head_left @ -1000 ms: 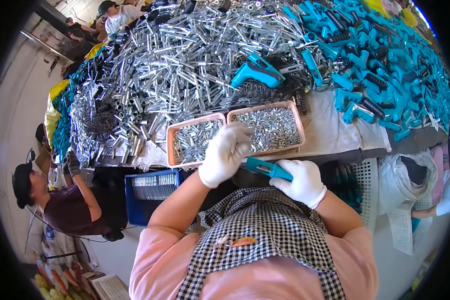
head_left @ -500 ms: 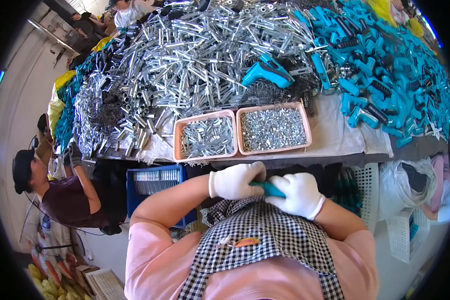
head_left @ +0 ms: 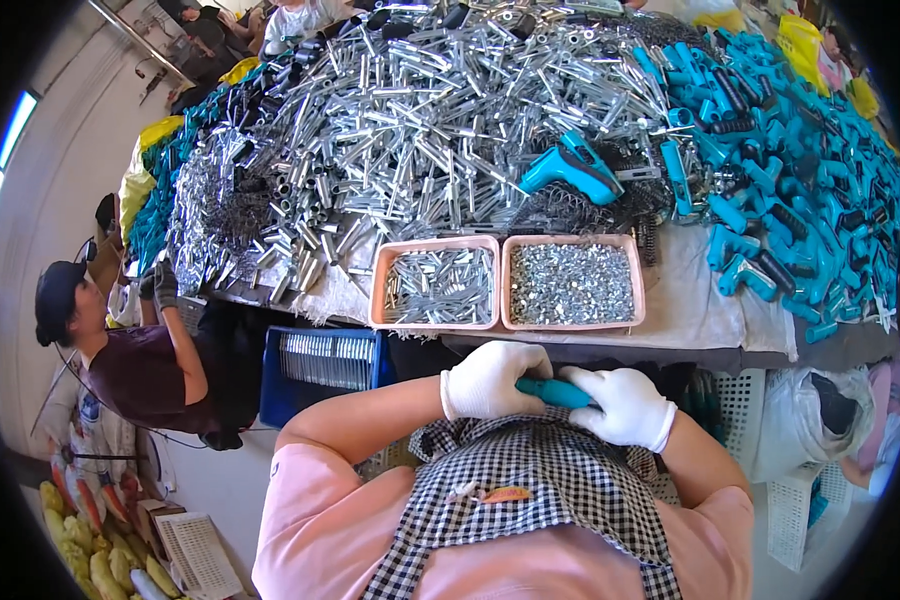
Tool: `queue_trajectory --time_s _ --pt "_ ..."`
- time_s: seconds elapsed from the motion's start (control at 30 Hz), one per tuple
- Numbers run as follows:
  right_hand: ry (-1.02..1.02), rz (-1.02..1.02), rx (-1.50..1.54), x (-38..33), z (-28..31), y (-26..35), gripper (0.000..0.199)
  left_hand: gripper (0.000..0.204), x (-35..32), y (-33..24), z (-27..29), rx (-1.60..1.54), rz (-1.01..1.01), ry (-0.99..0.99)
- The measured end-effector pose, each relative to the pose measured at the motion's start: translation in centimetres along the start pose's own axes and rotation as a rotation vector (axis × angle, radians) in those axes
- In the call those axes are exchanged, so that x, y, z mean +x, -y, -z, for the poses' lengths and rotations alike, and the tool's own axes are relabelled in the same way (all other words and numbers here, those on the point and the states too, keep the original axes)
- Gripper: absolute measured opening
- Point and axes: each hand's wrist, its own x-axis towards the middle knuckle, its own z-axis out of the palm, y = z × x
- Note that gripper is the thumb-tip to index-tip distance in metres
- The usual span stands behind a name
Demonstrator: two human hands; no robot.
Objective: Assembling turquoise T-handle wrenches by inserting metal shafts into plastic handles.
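Note:
Close in front of my chest, both white-gloved hands grip one teal plastic part [head_left: 554, 391]. It resembles a tool handle, though the gloves cover both of its ends. My left hand [head_left: 494, 381] is closed on its left end, and my right hand [head_left: 625, 406] wraps its right end. Just beyond the hands, at the table's edge, sit two pink trays. The left tray [head_left: 377, 318] contains small metal pins [head_left: 440, 287]; the right tray [head_left: 640, 318] contains tiny metal pieces [head_left: 570, 287].
Metal rods and tubes [head_left: 410, 140] are heaped behind the trays. Teal housings [head_left: 770, 180] pile up at the right, and a teal tool body [head_left: 573, 170] lies near black springs. A blue crate [head_left: 270, 400] stands below the table. Another person [head_left: 140, 360] works at the left.
The view has shifted, so the table and trays appear lower and further right. My hands stay on the teal part, and more of it shows between them.

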Motion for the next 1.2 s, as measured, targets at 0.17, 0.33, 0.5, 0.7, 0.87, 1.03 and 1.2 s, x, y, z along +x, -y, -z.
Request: queue_trajectory --time_s 0.17,0.33,0.5,0.7,0.87,1.03,1.2 --pt "-0.229 -0.101 0.149 -0.7 -0.2 -0.6 0.048 0.039 3.9 2.2 4.1 0.231 -0.280 -0.301" --pt "-0.248 -0.200 0.134 -1.0 -0.1 -1.0 0.050 0.013 8.3 5.7 3.8 0.969 -0.052 -0.020" --pt "-0.293 -0.220 0.021 -1.4 0.3 -1.2 0.045 0.015 8.9 5.8 2.9 0.862 -0.149 -0.195" --pt "-0.369 -0.193 -0.008 -1.0 -0.6 -1.1 0.044 0.024 8.5 6.0 2.5 0.767 -0.139 -0.105" --pt "-0.394 -0.230 -0.065 -1.4 -0.3 -0.2 0.045 0.015 8.5 6.5 2.0 0.620 -0.199 -0.287" --pt "-0.406 -0.251 -0.081 -1.6 -0.3 -0.2 0.041 0.011 7.9 5.7 2.2 0.392 -0.133 -0.469" --pt "-0.423 -0.221 -0.136 -0.9 -0.4 0.0 0.044 0.017 6.7 5.8 2.9 0.329 -0.221 -0.563"
